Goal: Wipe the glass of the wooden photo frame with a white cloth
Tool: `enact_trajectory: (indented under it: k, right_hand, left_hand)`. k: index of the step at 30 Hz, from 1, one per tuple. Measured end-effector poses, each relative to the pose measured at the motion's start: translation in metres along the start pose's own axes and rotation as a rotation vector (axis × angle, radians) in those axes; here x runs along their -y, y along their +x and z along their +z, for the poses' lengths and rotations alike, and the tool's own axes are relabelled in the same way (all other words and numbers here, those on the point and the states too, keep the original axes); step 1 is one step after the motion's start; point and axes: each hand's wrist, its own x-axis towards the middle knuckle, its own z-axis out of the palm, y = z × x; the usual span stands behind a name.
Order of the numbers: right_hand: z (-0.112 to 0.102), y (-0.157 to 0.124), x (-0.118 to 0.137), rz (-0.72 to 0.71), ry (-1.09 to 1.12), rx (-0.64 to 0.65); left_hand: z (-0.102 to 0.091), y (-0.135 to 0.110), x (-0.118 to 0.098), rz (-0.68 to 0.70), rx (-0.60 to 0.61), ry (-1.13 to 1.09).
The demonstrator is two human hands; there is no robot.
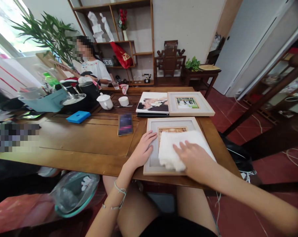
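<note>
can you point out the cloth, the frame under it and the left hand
cloth (168, 148): head view, on its bare left part
frame (160, 172): head view, on its near rim
left hand (142, 150): head view, on its back

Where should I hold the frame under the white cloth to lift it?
Probably by both side rims, one hand from the left, one from the right: the frame lies flat, and its wooden border surrounds the picture. The left hand rests on the left rim; the right hand and cloth partly cover the right side.
</note>
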Motion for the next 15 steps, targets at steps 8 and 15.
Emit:
enact_trajectory:
  k: [8, 15]
  right_hand:
    - [-0.010, -0.006, -0.001, -0.117, 0.081, -0.039]
    - [0.005, 0.028, 0.006, 0.062, -0.083, -0.049]
  left_hand:
    - [0.000, 0.000, 0.000, 0.008, -0.016, -0.017]
    - [0.002, -0.001, 0.000, 0.007, -0.047, -0.040]
